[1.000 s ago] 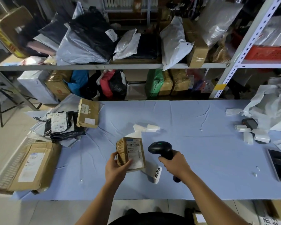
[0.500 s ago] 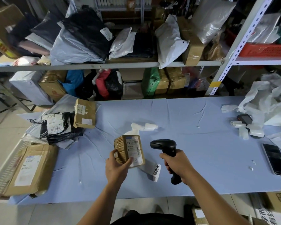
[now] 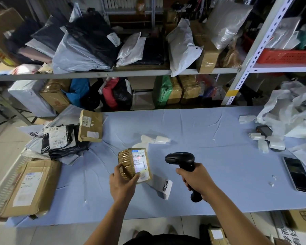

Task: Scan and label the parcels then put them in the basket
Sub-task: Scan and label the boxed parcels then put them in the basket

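Observation:
My left hand [image 3: 123,184] grips a small brown taped parcel [image 3: 129,163] from below, holding it upright over the blue table with its white shipping label facing right. Red scanner light shows on the label's barcode. My right hand [image 3: 195,181] holds the black barcode scanner [image 3: 183,161] by its handle, the head pointing left at the label, a short gap apart. A white label strip with black characters [image 3: 165,189] lies on the table between my hands. The basket [image 3: 4,190] sits at the far left with a large brown parcel [image 3: 32,186] in it.
A brown box [image 3: 90,125] and black and grey mailer bags [image 3: 58,138] are piled at the table's left. Label rolls [image 3: 265,140], crumpled white backing paper [image 3: 293,110] and a phone [image 3: 298,174] lie at the right. Shelves of parcels stand behind the blue table [image 3: 210,131].
The scanner has drawn back to the right and a little away from the parcel, and red scan light now falls on the label. The parcel stays in my left hand.

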`<state>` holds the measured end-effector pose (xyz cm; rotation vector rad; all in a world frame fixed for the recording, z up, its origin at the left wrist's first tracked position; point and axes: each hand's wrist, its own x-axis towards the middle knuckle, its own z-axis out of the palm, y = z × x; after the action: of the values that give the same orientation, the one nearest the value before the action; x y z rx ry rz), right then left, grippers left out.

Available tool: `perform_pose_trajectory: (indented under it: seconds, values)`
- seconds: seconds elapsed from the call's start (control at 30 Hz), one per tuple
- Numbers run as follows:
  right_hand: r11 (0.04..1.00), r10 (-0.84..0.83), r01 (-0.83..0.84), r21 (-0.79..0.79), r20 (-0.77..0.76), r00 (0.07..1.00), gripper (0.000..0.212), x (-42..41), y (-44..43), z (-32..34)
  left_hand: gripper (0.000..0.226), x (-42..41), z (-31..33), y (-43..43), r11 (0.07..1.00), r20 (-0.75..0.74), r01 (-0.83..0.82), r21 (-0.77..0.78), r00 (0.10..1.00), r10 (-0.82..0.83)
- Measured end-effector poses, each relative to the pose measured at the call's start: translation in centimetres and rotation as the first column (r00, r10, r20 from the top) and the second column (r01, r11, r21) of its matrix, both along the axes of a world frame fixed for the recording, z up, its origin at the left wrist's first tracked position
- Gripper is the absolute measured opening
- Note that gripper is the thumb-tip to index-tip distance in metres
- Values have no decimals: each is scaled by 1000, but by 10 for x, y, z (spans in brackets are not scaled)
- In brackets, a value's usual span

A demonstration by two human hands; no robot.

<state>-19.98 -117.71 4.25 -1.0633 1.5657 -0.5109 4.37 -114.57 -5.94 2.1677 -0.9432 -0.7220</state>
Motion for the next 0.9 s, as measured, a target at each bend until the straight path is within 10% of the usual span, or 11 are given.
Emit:
perform_pose_trajectory:
  seconds: [0.47, 0.67, 0.9]
  values:
    - [1000, -4, 5, -23, 34, 999, 20, -5, -3, 3, 74, 4, 2, -3, 998, -31, -47, -29, 998, 46]
    - [998, -66, 66, 14, 35, 997, 18, -11, -10, -25, 64, 6, 5, -1, 996, -278, -58, -68, 960, 37]
    - [997, 72, -69, 21, -349, 934, 34, -21, -23, -84, 62, 15, 11, 7, 993, -465, -90, -80, 884, 42]
